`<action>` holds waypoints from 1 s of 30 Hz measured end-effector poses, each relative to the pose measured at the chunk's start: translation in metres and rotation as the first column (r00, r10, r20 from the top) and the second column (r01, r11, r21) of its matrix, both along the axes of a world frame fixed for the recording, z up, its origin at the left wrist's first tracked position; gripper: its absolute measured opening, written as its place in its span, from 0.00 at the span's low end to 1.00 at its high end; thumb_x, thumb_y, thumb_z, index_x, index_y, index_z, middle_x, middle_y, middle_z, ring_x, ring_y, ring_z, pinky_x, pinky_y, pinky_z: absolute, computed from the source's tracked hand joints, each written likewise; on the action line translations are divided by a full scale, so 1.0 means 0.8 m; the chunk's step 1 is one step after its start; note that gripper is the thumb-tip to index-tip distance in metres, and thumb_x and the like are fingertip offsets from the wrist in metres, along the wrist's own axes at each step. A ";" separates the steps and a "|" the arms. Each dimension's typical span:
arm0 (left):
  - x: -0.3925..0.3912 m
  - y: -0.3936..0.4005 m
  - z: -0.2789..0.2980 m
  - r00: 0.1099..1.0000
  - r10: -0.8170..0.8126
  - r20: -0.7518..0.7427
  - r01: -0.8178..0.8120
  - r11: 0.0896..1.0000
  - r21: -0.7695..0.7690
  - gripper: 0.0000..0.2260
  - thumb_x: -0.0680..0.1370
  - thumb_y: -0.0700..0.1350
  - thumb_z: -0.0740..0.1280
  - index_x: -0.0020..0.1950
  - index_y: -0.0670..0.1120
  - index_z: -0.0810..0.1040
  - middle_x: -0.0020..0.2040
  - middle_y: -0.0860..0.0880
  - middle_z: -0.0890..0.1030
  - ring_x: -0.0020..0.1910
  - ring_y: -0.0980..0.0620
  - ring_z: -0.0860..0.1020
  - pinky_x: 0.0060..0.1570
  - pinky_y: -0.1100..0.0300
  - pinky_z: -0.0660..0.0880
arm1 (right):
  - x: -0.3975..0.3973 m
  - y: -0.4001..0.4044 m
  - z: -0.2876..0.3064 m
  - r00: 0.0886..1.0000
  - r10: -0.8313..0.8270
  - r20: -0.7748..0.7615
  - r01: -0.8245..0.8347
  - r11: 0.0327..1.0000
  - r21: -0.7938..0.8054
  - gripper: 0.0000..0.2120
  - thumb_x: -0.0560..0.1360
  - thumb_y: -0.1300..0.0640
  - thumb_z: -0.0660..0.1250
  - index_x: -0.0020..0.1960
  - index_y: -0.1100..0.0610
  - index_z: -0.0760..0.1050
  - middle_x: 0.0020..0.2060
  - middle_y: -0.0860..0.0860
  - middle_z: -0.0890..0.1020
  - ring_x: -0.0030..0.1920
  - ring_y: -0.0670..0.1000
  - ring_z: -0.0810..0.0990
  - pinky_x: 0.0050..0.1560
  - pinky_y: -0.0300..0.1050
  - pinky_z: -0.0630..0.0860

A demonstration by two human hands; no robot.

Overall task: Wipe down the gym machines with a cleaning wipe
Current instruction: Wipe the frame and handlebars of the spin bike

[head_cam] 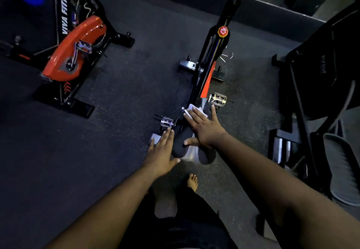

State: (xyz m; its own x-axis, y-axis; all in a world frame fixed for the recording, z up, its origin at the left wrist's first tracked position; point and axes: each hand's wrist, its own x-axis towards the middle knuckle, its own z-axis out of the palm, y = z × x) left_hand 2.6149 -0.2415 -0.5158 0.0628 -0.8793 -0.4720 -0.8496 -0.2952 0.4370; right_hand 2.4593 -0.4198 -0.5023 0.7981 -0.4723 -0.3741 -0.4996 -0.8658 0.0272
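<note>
At the centre of the frame the person's right hand [204, 126] lies flat, fingers straight and spread, pressing a white cleaning wipe [194, 110] onto the black saddle [183, 141] of an exercise bike [212, 57]. The left hand [162, 151], also flat with fingers straight, rests against the saddle's left edge, holding nothing. A bare foot [192, 180] stands just below the saddle. Open dark rubber floor [136, 85] runs between this bike and a second bike [72, 52] at upper left, whose frame reads "VIVA FITNESS". Another dark machine [321, 93] crowds the right edge, near the bike. A red knob [223, 31] carries markings too small to read.
</note>
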 end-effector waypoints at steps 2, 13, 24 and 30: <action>-0.003 -0.016 0.004 0.999 -0.054 -0.005 0.054 0.998 0.018 0.48 0.79 0.58 0.68 0.82 0.47 0.34 0.82 0.52 0.33 0.82 0.53 0.40 0.79 0.42 0.40 | -0.005 -0.032 0.000 0.999 -0.044 0.023 0.044 0.999 0.003 0.59 0.62 0.15 0.32 0.83 0.51 0.41 0.82 0.46 0.43 0.81 0.48 0.38 0.70 0.78 0.32; -0.010 -0.101 0.066 0.725 0.417 -0.548 -0.450 0.889 0.081 0.32 0.81 0.55 0.69 0.79 0.43 0.63 0.72 0.52 0.69 0.69 0.56 0.69 0.65 0.74 0.65 | 0.002 -0.026 0.020 0.873 -0.295 0.388 0.215 0.947 0.237 0.35 0.81 0.45 0.61 0.83 0.52 0.49 0.82 0.47 0.53 0.82 0.50 0.48 0.77 0.67 0.48; 0.058 -0.181 0.126 0.221 0.468 -0.855 -0.609 0.751 0.254 0.23 0.79 0.61 0.69 0.57 0.41 0.83 0.53 0.37 0.85 0.54 0.43 0.83 0.57 0.51 0.77 | 0.097 -0.015 0.060 0.590 -0.555 0.586 0.157 0.791 0.592 0.42 0.76 0.46 0.61 0.83 0.52 0.42 0.82 0.45 0.44 0.82 0.47 0.45 0.79 0.65 0.53; 0.179 -0.197 0.143 0.265 0.377 -0.888 -0.550 0.815 0.182 0.06 0.82 0.40 0.66 0.50 0.41 0.82 0.44 0.42 0.86 0.38 0.52 0.83 0.40 0.60 0.80 | 0.191 0.000 0.090 0.219 -0.769 0.601 0.168 0.636 0.753 0.38 0.79 0.55 0.65 0.82 0.52 0.47 0.81 0.45 0.53 0.80 0.42 0.52 0.78 0.39 0.52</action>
